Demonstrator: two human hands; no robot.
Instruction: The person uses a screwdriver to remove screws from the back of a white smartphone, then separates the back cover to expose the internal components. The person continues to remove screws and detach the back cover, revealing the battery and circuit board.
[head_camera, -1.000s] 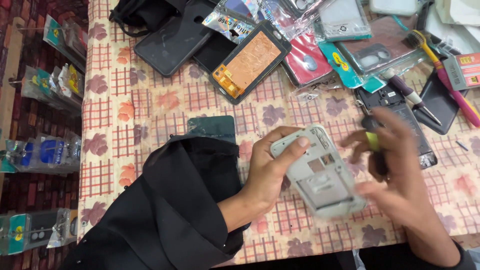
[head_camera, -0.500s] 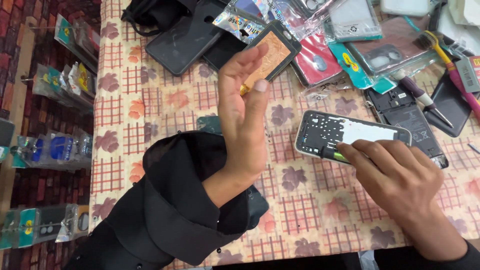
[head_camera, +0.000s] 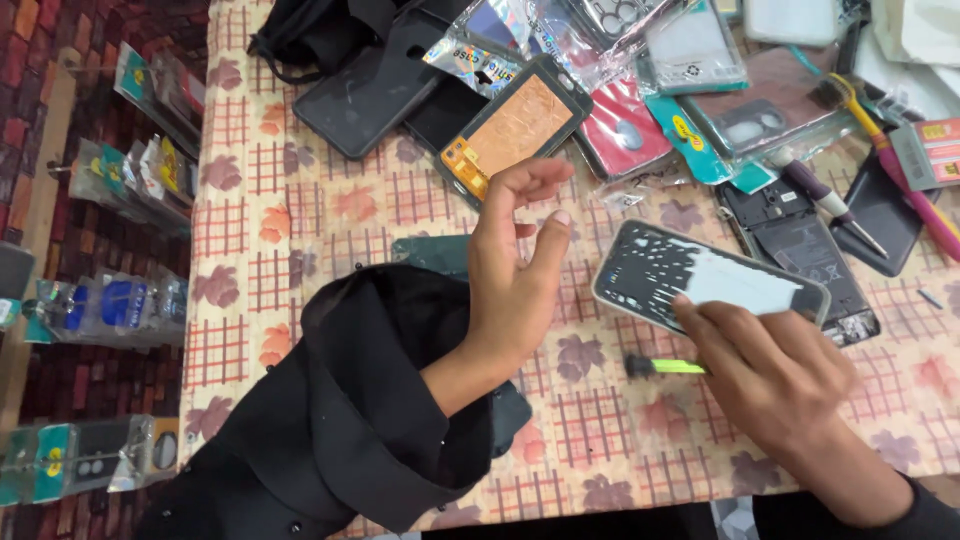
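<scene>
Work table (head_camera: 300, 240), covered by a checked, flower-printed cloth, with phone parts and packaged cases spread along its far edge. Compared with the view one second earlier, the grey phone frame (head_camera: 700, 285) is no longer held up between both hands: it now lies flat on the cloth, right of centre, just in front of a dark opened phone body (head_camera: 800, 245). The right hand (head_camera: 775, 375) rests on the frame's near edge, fingers curled down onto it, pressing rather than lifting (whether it also grips the tool beneath cannot be told). A small tool with a yellow-green handle (head_camera: 665, 367) lies on the cloth, its right end hidden under that hand. The left hand (head_camera: 515, 275) has let go and is raised clear of the table, open and empty, fingers loosely spread, a wide black sleeve (head_camera: 340, 420) falling from the wrist. The change suggests that work has passed from two-handed holding to steadying the frame on the surface. Behind the left hand lies a display panel with a copper-coloured back (head_camera: 515, 125).
</scene>
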